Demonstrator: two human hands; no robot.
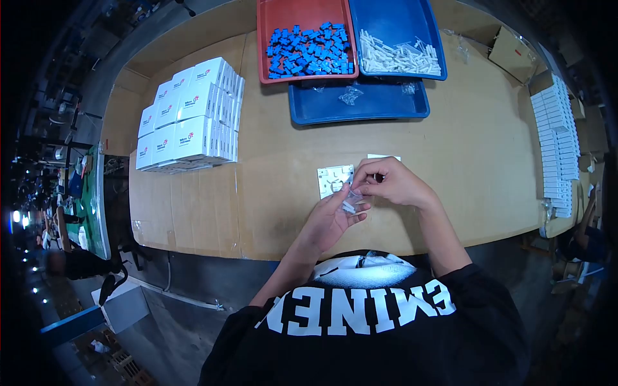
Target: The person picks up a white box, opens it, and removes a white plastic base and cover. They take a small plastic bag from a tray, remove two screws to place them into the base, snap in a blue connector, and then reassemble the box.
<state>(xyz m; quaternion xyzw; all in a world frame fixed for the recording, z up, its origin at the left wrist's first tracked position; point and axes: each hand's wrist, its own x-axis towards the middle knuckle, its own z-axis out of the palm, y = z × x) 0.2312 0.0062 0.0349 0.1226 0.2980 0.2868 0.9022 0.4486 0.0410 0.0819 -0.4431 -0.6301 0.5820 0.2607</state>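
Observation:
My left hand (pixel 327 222) is closed round a small clear plastic bag (pixel 353 202) with a white piece inside, near the table's front edge. At the bag's upper end, my right hand (pixel 394 183) is pinched, its fingertips meeting the left fingers; whether they also hold a small part there, I cannot make out. Just beyond the hands lies a flat white piece with cut-outs or printed marks (pixel 329 179), partly covered by my fingers. Behind my right hand, the edge of another white item (pixel 383 156) shows.
White boxes (pixel 177 119) are stacked at the left. At the back stand a red tray (pixel 306 14) of blue parts and a blue tray (pixel 393 19) of white sticks, above another blue tray (pixel 360 114) holding clear bags. White boxes (pixel 555 141) line the right edge.

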